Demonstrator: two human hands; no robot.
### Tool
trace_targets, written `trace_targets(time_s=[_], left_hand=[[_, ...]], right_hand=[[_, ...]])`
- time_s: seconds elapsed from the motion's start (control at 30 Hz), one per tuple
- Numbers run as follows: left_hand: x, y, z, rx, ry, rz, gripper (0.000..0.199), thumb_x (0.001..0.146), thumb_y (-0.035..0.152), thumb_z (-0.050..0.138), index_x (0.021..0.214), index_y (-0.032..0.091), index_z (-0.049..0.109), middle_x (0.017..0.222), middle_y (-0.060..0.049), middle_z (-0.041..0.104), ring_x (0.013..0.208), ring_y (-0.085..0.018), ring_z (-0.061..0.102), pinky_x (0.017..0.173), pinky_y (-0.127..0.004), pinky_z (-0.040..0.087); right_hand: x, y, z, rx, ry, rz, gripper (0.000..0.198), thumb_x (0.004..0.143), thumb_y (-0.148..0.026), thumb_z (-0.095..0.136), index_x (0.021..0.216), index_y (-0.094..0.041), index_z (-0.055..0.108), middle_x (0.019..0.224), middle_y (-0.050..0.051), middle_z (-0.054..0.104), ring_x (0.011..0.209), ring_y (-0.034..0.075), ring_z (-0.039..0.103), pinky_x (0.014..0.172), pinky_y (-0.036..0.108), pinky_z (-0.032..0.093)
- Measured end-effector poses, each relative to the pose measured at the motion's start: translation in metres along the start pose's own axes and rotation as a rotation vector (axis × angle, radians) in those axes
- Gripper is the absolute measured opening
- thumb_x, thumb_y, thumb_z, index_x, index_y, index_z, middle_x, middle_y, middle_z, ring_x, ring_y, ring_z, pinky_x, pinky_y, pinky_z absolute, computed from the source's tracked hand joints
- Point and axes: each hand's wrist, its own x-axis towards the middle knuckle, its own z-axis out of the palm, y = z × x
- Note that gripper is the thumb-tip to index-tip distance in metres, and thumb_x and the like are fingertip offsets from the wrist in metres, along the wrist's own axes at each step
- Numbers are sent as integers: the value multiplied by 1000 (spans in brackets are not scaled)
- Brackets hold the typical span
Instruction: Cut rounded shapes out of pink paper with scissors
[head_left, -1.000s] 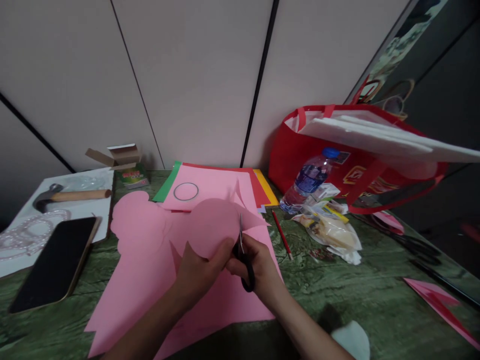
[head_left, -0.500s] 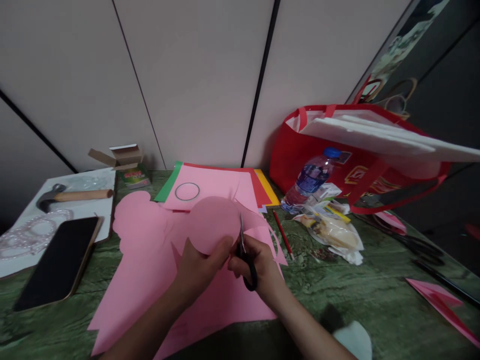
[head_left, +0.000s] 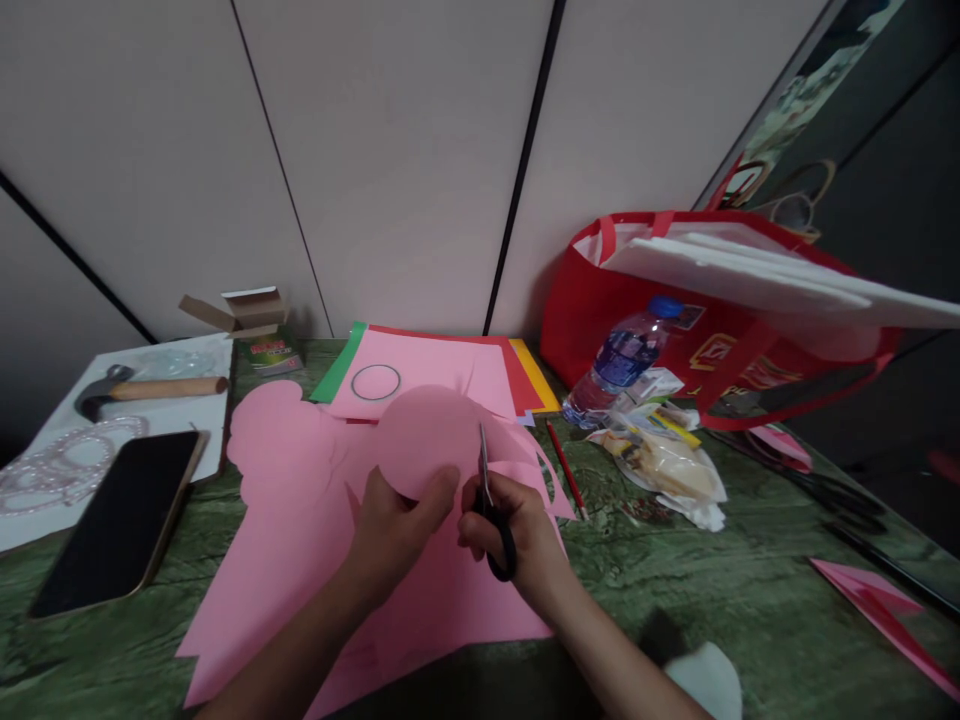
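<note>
Pinched in my left hand (head_left: pixel 401 525) is a round piece of pink paper (head_left: pixel 429 440), its thumb lying on the lower edge. My right hand (head_left: pixel 514 535) grips black-handled scissors (head_left: pixel 495 535). Their blades point up beside the right edge of the round piece, and they look closed or nearly so. Below both hands lie large pink sheets (head_left: pixel 300 580) with cut, scalloped edges. A curved pink offcut (head_left: pixel 551 480) rests to the right of the scissors.
Behind are coloured sheets with a dark ring (head_left: pixel 376 367). A red pencil (head_left: pixel 566 470), water bottle (head_left: pixel 622 360) and red bag (head_left: pixel 577 310) stand or lie to the right. At left are a phone (head_left: pixel 120 525), hammer (head_left: pixel 157 389) and small box (head_left: pixel 266 345).
My left hand has shifted slightly left and up with the round pink piece, widening the gap to my right hand. The scissors have barely moved.
</note>
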Motion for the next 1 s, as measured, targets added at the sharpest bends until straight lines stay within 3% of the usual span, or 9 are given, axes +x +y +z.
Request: trace_targets(time_s=[0.13,0.33,0.5,0.6,0.77,1.0], left_hand=[[0,-4,0,-7,22,10,35,73,31,53,43,19,40,38,7,37,37,-7,37,37,-19,30],[0,3,-1,21,-3,2,33,74,29,54,44,19,44,38,5,47,39,-9,47,40,-20,38],[0,3,-1,40,-16,38,11,70,25,57,65,17,62,59,0,65,59,-15,61,53,-22,47],[0,0,1,40,-15,67,10,70,23,56,72,17,64,68,-2,68,67,-16,63,60,-23,49],[1,-3,0,43,-89,80,18,74,24,53,60,17,62,56,-1,65,59,-15,61,57,-23,49],[1,5,-4,21,-63,47,16,69,21,55,54,18,57,44,3,53,42,-11,49,42,-21,40]], right_hand=[[-2,-2,1,-6,0,5,25,65,-34,69,63,-18,50,45,-7,47,39,8,42,38,20,32],[-1,2,3,41,-13,2,26,62,-35,72,65,-18,52,50,-5,52,40,8,44,39,21,35],[2,4,1,68,41,-16,29,54,-32,77,63,-18,53,49,-6,49,44,8,42,42,20,34],[3,3,0,55,67,1,33,50,-33,79,58,-18,51,48,-6,48,44,7,39,42,20,31],[2,0,1,36,79,35,33,50,-34,79,59,-18,52,45,-7,47,42,8,38,40,21,30],[2,-1,1,22,81,55,28,51,-30,77,61,-18,54,46,-7,49,41,8,42,39,22,35]])
